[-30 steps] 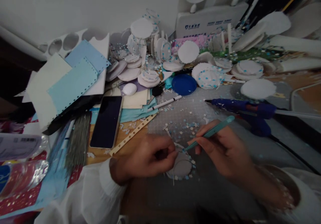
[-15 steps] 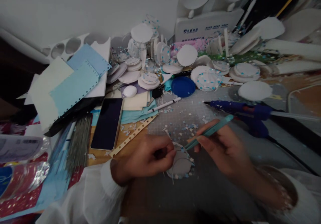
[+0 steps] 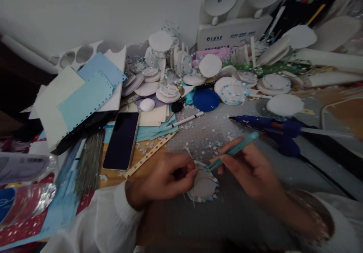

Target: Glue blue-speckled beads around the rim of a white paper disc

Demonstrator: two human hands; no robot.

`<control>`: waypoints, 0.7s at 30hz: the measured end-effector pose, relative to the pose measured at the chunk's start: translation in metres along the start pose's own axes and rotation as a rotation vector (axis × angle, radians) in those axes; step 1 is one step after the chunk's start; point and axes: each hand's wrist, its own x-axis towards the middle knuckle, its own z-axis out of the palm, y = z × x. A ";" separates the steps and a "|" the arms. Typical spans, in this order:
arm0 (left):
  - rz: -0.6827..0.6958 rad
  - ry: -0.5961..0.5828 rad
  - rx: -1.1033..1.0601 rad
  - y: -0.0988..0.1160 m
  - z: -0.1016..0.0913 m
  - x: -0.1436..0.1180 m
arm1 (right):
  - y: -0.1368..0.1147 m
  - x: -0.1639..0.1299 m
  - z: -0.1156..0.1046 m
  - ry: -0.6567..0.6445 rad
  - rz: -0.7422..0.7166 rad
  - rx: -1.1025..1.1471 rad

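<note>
Teal tweezers (image 3: 234, 149) lie between the thumb and fingers of my right hand (image 3: 249, 166). Their tips point down-left and meet the upper right rim of a round white disc (image 3: 204, 188). Small blue and white flower-shaped pieces line that rim, and a thin wire loop crosses the disc. My left hand (image 3: 172, 175) is closed in a pinch at the disc's left edge; whatever its fingertips hold is hidden. Loose paper flowers (image 3: 214, 144) are scattered on the grey cutting mat (image 3: 232, 215) just above the disc.
A blue glue gun (image 3: 266, 124) lies at the right with its cord. To the left are a phone (image 3: 121, 139), a punched paper strip (image 3: 151, 154), coloured paper sheets (image 3: 87, 98) and a bundle of wires (image 3: 90, 166). Several white discs (image 3: 234, 90) and a blue lid (image 3: 206, 100) crowd the back.
The view has shifted slightly. My right hand and the tweezers keep nearly the same pose at the disc's rim. My left hand stays pinched at the disc's left edge.
</note>
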 end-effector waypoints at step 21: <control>0.015 0.019 -0.005 0.001 -0.001 0.001 | 0.002 0.002 0.000 0.011 0.040 -0.021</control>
